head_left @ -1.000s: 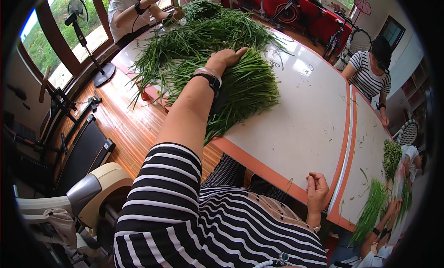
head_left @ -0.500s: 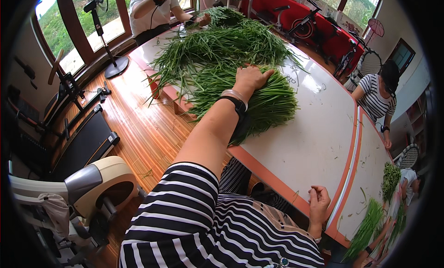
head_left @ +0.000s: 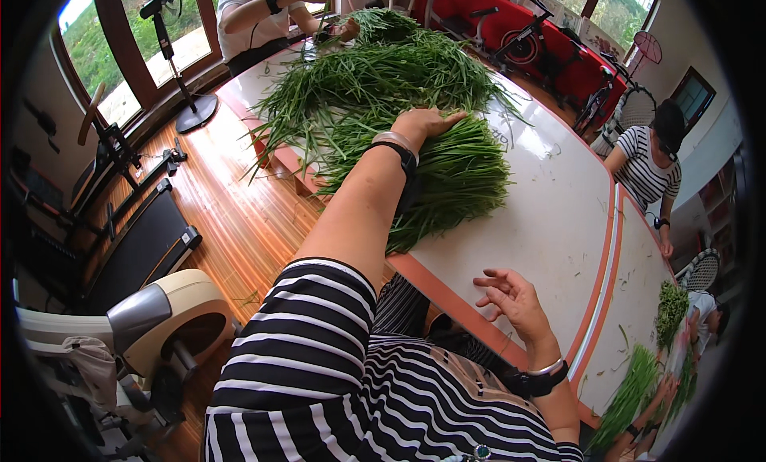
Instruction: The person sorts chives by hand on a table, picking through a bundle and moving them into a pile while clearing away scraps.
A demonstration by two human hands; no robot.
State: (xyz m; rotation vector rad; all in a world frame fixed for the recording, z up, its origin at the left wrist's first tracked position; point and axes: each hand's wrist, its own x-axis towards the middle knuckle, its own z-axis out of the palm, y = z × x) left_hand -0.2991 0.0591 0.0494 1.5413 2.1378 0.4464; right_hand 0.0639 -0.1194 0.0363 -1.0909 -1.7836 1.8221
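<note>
Left hand (head_left: 427,123) lies flat, fingers spread, pressing on the near bundle of green chives (head_left: 447,175); it grips nothing. The bundle sits on the white tabletop (head_left: 542,238) with its cut ends close to the orange edge (head_left: 435,282), some stalks reaching to or just over it. Right hand (head_left: 511,298) is open and empty, fingers loosely curled, hovering at the same edge, well apart from the bundle.

Loose pile of chives (head_left: 383,71) lies beyond the bundle, touching it, stalks fanned in several directions; some trail off the far-left corner.

Risks, as judged:
- Bundle held by downward pressure only. A pull toward the body could drag stalks over the edge onto the wooden floor (head_left: 231,223).
- Stalks from the loose pile overlap the bundle; sliding one could tangle or misalign the other.
- Heavy pressing could bruise or bend the thin leaves.
- Right hand is too far off to catch anything that slips.

Another person (head_left: 255,15) works at the far end of the pile; a seated person in stripes (head_left: 642,163) is at the right side. Neither is touching the near bundle.
</note>
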